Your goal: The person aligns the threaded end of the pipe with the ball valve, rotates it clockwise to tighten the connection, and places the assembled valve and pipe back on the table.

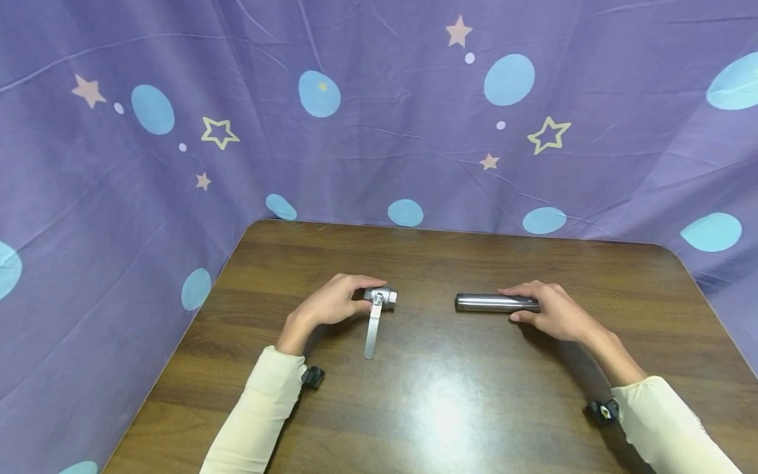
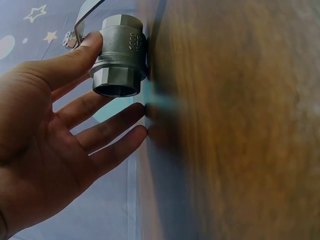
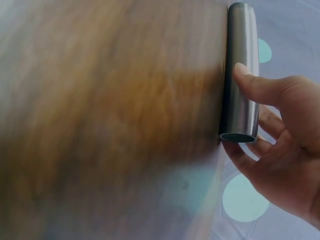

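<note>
Near the table's middle, my left hand [image 1: 334, 299] pinches a steel ball valve [image 1: 385, 298] between thumb and forefinger. The valve's flat lever handle [image 1: 372, 332] points toward me. Close up in the left wrist view, the valve body [image 2: 120, 55] shows hexagonal ends and raised lettering, and the lower fingers are spread with their tips at the tabletop. To the right, my right hand [image 1: 553, 309] grips a metal pipe [image 1: 485, 303] lying sideways, its free end facing the valve across a gap. Threads show at the far end of the pipe [image 3: 242, 65] in the right wrist view, and its near end is hollow.
A brown wood-grain table [image 1: 331, 428] with rounded far corners lies under both hands. Behind and beside it hangs a purple curtain [image 1: 379, 151] with stars and blue dots. Dark wrist devices sit at the left cuff [image 1: 312, 377] and the right cuff [image 1: 603, 413].
</note>
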A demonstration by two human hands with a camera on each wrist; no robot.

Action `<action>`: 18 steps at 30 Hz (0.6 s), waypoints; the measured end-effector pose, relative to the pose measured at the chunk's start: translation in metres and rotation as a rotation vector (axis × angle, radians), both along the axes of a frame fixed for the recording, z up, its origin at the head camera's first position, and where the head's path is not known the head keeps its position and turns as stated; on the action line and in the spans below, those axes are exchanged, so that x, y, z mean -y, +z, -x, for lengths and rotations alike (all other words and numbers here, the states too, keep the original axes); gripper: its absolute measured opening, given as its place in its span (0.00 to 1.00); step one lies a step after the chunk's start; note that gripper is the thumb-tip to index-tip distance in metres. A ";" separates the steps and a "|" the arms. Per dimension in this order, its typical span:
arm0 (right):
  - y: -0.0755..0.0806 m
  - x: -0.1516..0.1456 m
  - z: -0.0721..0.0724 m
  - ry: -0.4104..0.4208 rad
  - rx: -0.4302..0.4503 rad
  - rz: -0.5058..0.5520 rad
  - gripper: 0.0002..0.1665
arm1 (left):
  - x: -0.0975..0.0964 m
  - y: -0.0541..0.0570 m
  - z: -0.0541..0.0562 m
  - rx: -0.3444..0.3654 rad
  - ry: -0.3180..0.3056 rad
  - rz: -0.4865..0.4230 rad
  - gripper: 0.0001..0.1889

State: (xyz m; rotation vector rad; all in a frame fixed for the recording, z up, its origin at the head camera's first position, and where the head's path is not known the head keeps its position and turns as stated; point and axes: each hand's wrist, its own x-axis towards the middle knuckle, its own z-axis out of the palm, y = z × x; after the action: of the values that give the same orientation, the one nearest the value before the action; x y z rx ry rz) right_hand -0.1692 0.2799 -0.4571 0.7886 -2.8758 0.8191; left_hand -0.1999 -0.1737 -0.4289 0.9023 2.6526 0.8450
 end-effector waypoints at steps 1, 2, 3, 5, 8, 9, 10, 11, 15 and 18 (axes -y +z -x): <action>0.000 0.000 0.000 0.001 -0.002 -0.001 0.29 | 0.000 0.000 0.000 -0.005 -0.002 0.000 0.26; 0.000 0.000 0.000 0.003 -0.004 0.000 0.29 | -0.001 0.000 0.001 -0.007 -0.003 -0.001 0.26; 0.000 0.000 0.000 0.004 -0.006 -0.001 0.29 | -0.001 0.000 0.001 -0.005 -0.002 -0.001 0.26; 0.000 0.001 0.001 0.008 -0.011 -0.002 0.29 | -0.001 -0.001 0.001 -0.008 -0.002 -0.003 0.25; 0.000 0.001 0.001 0.011 -0.020 -0.005 0.29 | -0.001 -0.001 0.002 -0.008 -0.002 -0.005 0.25; -0.001 0.002 0.001 0.011 -0.023 -0.006 0.29 | -0.001 -0.001 0.002 -0.008 -0.001 -0.005 0.25; -0.001 0.002 0.001 0.011 -0.025 -0.007 0.29 | -0.001 -0.001 0.002 -0.011 -0.001 -0.004 0.25; -0.001 0.002 0.001 0.012 -0.027 -0.008 0.29 | -0.001 -0.001 0.002 -0.006 0.003 -0.003 0.25; -0.002 0.002 0.002 0.014 -0.030 -0.008 0.29 | -0.003 -0.003 0.003 0.005 0.016 -0.001 0.25; -0.002 0.002 0.001 0.014 -0.028 -0.006 0.29 | -0.004 -0.004 0.004 -0.002 0.018 0.000 0.25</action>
State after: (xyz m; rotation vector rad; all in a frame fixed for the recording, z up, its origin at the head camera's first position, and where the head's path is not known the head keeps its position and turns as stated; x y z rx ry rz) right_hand -0.1707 0.2775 -0.4596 0.8151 -2.8532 0.7947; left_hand -0.2036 -0.1700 -0.4332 0.8811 2.6666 0.8485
